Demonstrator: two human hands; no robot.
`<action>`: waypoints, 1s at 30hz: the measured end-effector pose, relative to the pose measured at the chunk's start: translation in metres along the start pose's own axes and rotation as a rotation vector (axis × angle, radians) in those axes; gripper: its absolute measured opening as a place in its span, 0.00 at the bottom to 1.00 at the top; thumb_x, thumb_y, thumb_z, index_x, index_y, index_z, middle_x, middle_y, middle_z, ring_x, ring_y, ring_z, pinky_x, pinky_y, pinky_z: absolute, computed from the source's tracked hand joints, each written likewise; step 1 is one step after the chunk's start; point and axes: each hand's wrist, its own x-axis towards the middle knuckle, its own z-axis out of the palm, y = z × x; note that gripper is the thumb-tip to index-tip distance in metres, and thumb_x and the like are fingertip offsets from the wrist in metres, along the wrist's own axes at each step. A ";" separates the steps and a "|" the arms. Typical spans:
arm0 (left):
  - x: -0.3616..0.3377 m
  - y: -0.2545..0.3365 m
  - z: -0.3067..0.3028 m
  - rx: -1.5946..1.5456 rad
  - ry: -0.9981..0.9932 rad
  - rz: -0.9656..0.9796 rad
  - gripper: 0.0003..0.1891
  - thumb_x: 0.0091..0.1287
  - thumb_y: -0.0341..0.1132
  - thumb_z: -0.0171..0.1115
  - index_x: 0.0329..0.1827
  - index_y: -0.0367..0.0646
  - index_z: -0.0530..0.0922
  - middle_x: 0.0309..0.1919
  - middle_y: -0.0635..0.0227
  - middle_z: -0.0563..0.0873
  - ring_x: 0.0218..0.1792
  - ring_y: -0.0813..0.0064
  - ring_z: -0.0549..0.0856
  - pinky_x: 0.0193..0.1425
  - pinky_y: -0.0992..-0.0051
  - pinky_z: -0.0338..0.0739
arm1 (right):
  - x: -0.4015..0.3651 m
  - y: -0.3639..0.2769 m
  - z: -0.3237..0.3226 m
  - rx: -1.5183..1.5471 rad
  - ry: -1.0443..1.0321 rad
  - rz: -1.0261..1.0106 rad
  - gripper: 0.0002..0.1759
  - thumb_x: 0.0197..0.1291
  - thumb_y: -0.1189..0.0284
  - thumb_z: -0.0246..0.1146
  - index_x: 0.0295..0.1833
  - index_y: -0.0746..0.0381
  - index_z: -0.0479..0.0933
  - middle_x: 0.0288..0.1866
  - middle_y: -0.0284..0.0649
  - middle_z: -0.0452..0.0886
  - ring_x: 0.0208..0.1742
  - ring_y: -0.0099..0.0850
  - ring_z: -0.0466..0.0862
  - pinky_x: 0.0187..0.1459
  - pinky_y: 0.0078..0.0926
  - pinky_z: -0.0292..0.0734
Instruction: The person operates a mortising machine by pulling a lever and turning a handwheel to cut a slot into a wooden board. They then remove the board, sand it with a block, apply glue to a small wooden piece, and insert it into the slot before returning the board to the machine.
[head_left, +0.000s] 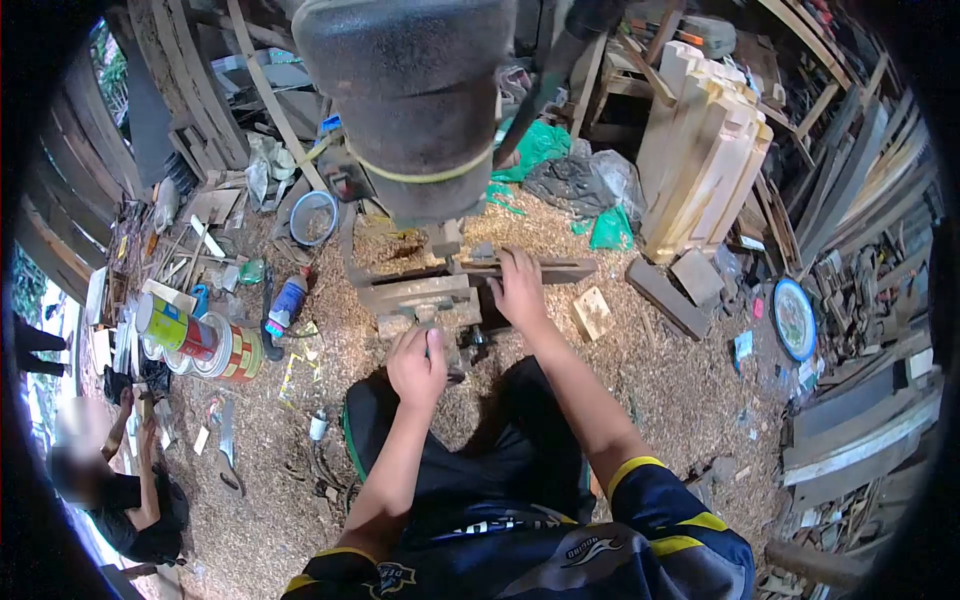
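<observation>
A large dark machine head [420, 110] with a yellow band hangs over a work support [415, 292] of wood and metal. Across the support lies a dark wooden piece [570, 268]. My right hand [519, 290] rests on this piece with its fingers over the top edge, just right of the machine's bit [446, 240]. Lower down, my left hand [418, 368] is at the front of the support, its fingers close together and the thumb pointing up. What lies under its palm is hidden. A small pale block with holes [592, 313] sits on the shavings to the right.
Wood shavings cover the floor. Paint cans [225, 348], a bottle [287, 304] and a handsaw [228, 450] lie left. Stacked carved wood [705, 160], dark boards [666, 299] and a round tray [794, 320] are right. Another person [125, 500] crouches at far left.
</observation>
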 end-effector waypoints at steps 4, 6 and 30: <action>0.000 -0.011 0.002 -0.082 0.056 -0.093 0.16 0.83 0.34 0.56 0.34 0.40 0.85 0.34 0.56 0.87 0.40 0.47 0.85 0.50 0.53 0.79 | 0.000 0.024 0.003 0.003 -0.133 -0.072 0.28 0.65 0.72 0.75 0.70 0.62 0.79 0.61 0.52 0.80 0.70 0.56 0.79 0.80 0.60 0.67; 0.002 -0.008 0.001 -0.080 0.060 -0.075 0.19 0.85 0.33 0.52 0.32 0.38 0.83 0.33 0.55 0.86 0.39 0.48 0.84 0.50 0.55 0.78 | -0.002 0.032 0.000 0.041 -0.122 -0.097 0.27 0.66 0.74 0.74 0.70 0.59 0.80 0.61 0.50 0.80 0.67 0.56 0.79 0.77 0.60 0.69; -0.004 -0.010 0.007 0.076 0.038 0.023 0.09 0.77 0.35 0.67 0.41 0.40 0.87 0.40 0.57 0.89 0.45 0.50 0.87 0.53 0.54 0.82 | -0.040 -0.004 -0.101 -0.058 -0.044 -0.137 0.33 0.66 0.76 0.71 0.77 0.54 0.79 0.62 0.41 0.82 0.67 0.43 0.80 0.72 0.52 0.65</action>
